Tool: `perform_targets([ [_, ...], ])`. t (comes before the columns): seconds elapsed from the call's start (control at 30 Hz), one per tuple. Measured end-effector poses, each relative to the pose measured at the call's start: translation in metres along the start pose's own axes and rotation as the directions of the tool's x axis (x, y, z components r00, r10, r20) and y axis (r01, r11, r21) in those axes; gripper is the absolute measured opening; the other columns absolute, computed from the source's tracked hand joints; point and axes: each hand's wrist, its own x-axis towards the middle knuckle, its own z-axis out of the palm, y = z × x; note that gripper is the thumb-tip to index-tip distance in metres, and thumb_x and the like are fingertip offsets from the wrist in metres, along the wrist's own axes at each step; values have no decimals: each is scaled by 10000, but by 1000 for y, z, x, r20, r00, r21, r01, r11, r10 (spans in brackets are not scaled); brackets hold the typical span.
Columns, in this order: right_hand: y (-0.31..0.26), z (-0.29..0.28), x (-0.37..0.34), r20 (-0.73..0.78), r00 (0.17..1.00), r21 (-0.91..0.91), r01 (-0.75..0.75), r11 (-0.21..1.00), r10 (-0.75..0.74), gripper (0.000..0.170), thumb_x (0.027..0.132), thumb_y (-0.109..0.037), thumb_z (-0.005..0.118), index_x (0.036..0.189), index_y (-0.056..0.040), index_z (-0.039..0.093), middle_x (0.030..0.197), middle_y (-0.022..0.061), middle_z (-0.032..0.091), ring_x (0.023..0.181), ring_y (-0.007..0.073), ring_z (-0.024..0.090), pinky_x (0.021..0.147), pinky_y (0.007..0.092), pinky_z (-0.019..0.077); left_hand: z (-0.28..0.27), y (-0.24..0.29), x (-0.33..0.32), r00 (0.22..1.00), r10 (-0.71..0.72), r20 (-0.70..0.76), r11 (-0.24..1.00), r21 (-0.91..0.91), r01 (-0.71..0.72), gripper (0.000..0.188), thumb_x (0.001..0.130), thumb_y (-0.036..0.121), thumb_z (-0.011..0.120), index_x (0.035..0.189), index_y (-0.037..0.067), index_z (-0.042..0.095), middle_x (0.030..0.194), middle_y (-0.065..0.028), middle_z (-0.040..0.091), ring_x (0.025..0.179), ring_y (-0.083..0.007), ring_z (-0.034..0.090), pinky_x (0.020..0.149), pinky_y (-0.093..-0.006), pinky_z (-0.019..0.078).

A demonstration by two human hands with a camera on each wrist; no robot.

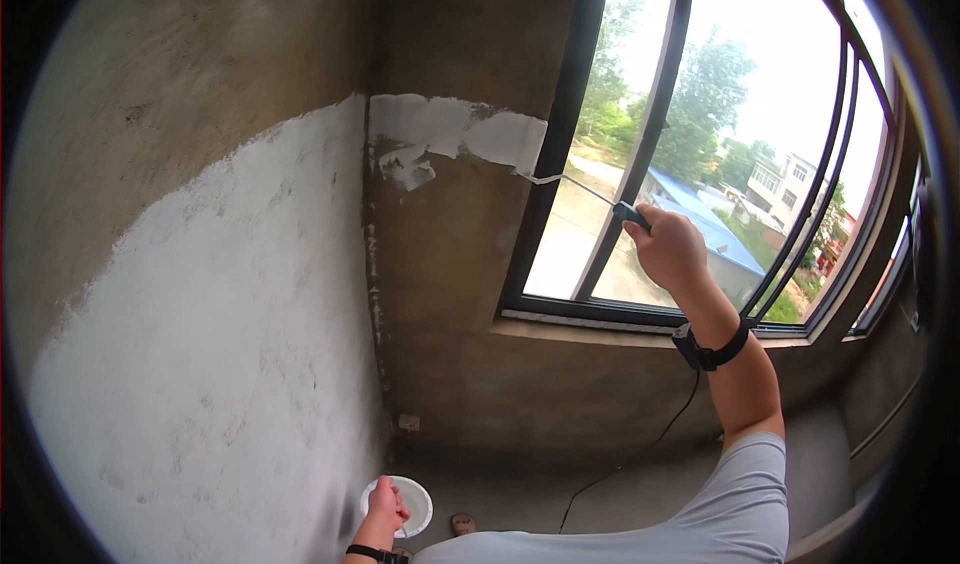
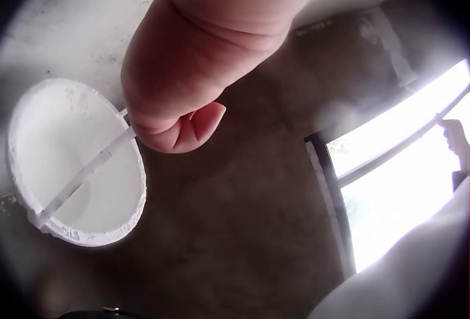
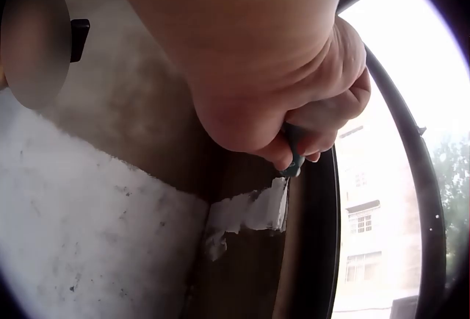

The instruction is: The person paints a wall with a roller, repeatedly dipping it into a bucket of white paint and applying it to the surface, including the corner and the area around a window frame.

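Observation:
My right hand [image 1: 672,249], raised in front of the window, grips the teal handle of a paint roller [image 1: 628,214]. From the handle a thin rod runs left to the white-coated end, right at the wall strip beside the window frame. In the right wrist view the fingers curl around that handle [image 3: 294,163]. Low down, my left hand [image 1: 385,504] grips the bail handle [image 2: 88,170] of a white bucket [image 1: 427,512]. White paint [image 2: 99,194] shows inside the bucket, and its rim is crusted with white.
The left wall [image 1: 230,344] is white below and bare grey-brown above. A white band [image 1: 450,129] crosses the wall between corner and window. The dark window frame [image 1: 545,234] stands close to the roller. A cable [image 1: 640,449] hangs from the right wrist. A foot [image 1: 462,524] shows beside the bucket.

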Motion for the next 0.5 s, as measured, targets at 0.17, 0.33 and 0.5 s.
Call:
perform_targets([
  [0.17, -31, -10, 8, 156, 988, -45, -15, 999, 22, 282, 1010, -323, 583, 1001, -55, 674, 807, 163, 700, 851, 371, 689, 749, 496, 516, 4, 0, 0, 1000, -20, -19, 999, 32, 20, 331, 965, 426, 527, 941, 96, 519, 573, 18, 307, 436, -142, 246, 472, -344, 317],
  [0.33, -71, -15, 22, 210, 978, -88, 31, 996, -12, 283, 1023, -311, 560, 967, -53, 662, 816, 164, 698, 845, 383, 687, 747, 500, 526, 5, 1, 4, 1000, -6, -11, 999, 31, 6, 334, 961, 427, 533, 938, 94, 521, 579, 22, 302, 439, -135, 244, 471, -341, 318],
  [0.5, -113, -20, 45, 315, 948, -85, 74, 994, -43, 314, 1018, -313, 566, 956, -33, 694, 878, 179, 704, 894, 391, 694, 761, 494, 541, 1, 2, 11, 1000, 13, 9, 1000, 18, -14, 336, 961, 430, 536, 941, 95, 523, 579, 27, 301, 438, -131, 244, 470, -345, 318],
])
